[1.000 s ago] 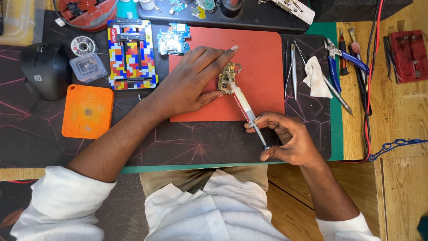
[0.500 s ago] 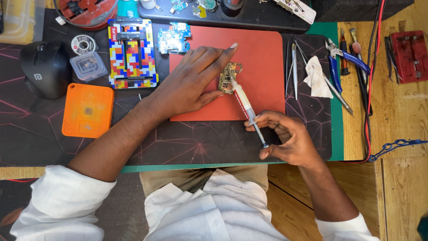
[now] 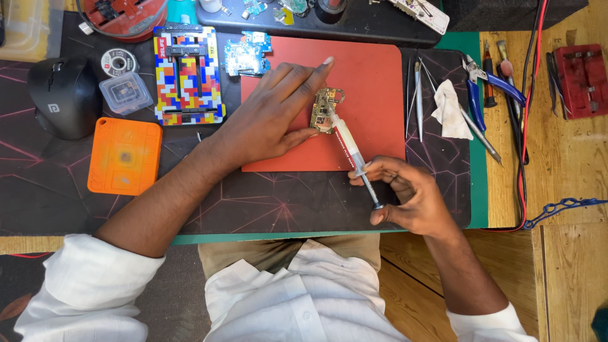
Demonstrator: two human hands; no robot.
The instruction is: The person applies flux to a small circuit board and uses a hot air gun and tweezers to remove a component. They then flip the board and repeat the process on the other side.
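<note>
**Syringe tip on a small circuit board, held flat on the red mat**

The right hand (image 3: 405,196) grasps a syringe (image 3: 348,144) at its rear end, fingers curled round the flange and the thumb at the end of the plunger rod. The syringe's long axis runs diagonally: the plunger end lies near and to the right, and the nozzle points far and to the left, its tip resting on a small circuit board (image 3: 325,110).

That board lies near the middle of a red mat (image 3: 373,82), which sits on a dark patterned desk mat (image 3: 253,202). The left hand (image 3: 269,117) lies flat and spread on the red mat, not clenched, its fingertips touching the board's left edge and pinning it in place.

To the right of the red mat lie tweezers (image 3: 418,95), a crumpled white tissue (image 3: 448,109) and blue-handled pliers (image 3: 487,85). To the left, far side, stands a multicoloured board holder (image 3: 187,73), with a blue circuit board (image 3: 247,54) just beside it. Further left are an orange case (image 3: 125,155), a black computer mouse (image 3: 63,95) and a small clear box (image 3: 125,92).
</note>
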